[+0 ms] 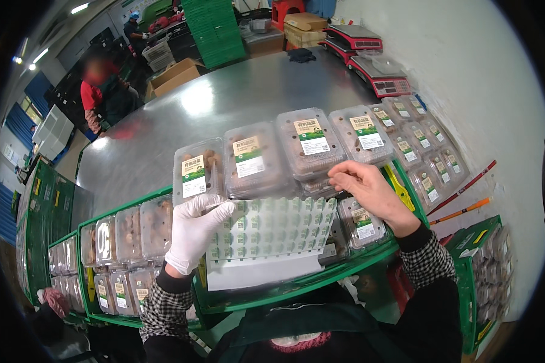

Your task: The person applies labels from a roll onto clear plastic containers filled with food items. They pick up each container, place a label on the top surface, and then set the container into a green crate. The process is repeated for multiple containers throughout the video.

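My left hand (197,230), in a white glove, pinches the upper left corner of a sheet of small green and white stickers (272,227). The sheet hangs over a green crate (309,282) with a white paper (263,273) beneath it. My bare right hand (366,189) hovers by the front of the clear plastic clamshell boxes (309,142), thumb and fingers pressed together; whether something small sits between them I cannot make out. Several such boxes, holding brown contents and bearing labels, stand in a row beyond the sheet. Another labelled clamshell box (362,225) lies in the crate below my right hand.
More filled boxes (124,233) sit in a crate at left and along the wall (424,145) at right. Red and silver scales (378,72) stand at the metal table's (248,91) far right. Two people (100,91) are across the table; a sleeve shows lower left.
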Available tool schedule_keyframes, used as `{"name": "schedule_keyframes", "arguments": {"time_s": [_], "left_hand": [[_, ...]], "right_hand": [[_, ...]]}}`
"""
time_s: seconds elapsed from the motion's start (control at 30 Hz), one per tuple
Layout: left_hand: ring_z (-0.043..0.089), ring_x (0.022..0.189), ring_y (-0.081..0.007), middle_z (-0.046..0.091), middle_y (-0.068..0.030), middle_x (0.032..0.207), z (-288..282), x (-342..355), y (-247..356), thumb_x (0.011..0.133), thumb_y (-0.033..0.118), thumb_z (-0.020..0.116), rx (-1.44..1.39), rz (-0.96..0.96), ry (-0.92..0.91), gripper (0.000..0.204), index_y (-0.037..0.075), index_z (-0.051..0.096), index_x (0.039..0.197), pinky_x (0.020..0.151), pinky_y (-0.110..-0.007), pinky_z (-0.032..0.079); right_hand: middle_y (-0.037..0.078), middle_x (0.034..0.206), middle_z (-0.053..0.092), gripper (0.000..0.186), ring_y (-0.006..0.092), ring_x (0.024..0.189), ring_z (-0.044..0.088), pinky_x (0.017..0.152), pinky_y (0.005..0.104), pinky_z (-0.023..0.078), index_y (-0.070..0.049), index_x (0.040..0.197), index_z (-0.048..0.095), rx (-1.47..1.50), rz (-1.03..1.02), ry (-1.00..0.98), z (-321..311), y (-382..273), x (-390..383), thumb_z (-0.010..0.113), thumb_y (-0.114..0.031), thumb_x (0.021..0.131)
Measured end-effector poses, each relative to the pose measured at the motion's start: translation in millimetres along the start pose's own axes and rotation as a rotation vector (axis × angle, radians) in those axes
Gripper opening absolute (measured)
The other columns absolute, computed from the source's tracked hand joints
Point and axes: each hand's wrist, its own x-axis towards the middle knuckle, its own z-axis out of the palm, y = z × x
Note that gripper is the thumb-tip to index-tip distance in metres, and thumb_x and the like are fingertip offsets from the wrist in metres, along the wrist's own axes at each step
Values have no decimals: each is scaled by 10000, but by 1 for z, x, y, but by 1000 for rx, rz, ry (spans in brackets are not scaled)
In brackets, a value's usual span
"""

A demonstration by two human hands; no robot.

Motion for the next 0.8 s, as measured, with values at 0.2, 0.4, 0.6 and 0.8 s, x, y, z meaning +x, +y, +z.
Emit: {"name": "schedule_keyframes", "arguments": {"time_s": [0.2, 0.4, 0.6, 0.8], "left_hand": [[587, 705, -35, 699, -12, 802, 6, 9, 0, 846, 118, 736, 69, 11, -80, 148, -9, 709, 916, 645, -196, 469], [600, 707, -43, 698, -17, 798, 10, 13, 2, 857, 125, 726, -53, -85, -137, 159, -17, 692, 918, 649, -202, 477], [571, 648, -30, 690, -18, 775, 9, 17, -3, 858, 139, 727, -61, -71, -142, 159, -9, 693, 903, 590, -193, 453], [505, 569, -12, 660, 3, 730, 9, 23, -5, 849, 149, 738, -110, -171, -169, 163, -4, 694, 884, 502, -180, 383]], "right_hand": [[165, 941, 629, 207, 310, 897, 618, 806, 368, 482, 25, 991, 625, -351, -232, -188, 18, -35, -1, 586, -150, 888], [165, 907, 579, 148, 338, 869, 590, 784, 401, 469, 3, 955, 615, -357, -248, -90, 31, -26, -14, 614, -106, 856], [156, 923, 578, 130, 345, 840, 595, 742, 398, 481, 14, 938, 607, -415, -326, -22, 39, -16, -16, 633, -64, 837], [156, 914, 563, 136, 357, 814, 592, 711, 399, 485, 0, 966, 586, -349, -345, 59, 50, -10, -22, 625, -59, 850]]}}
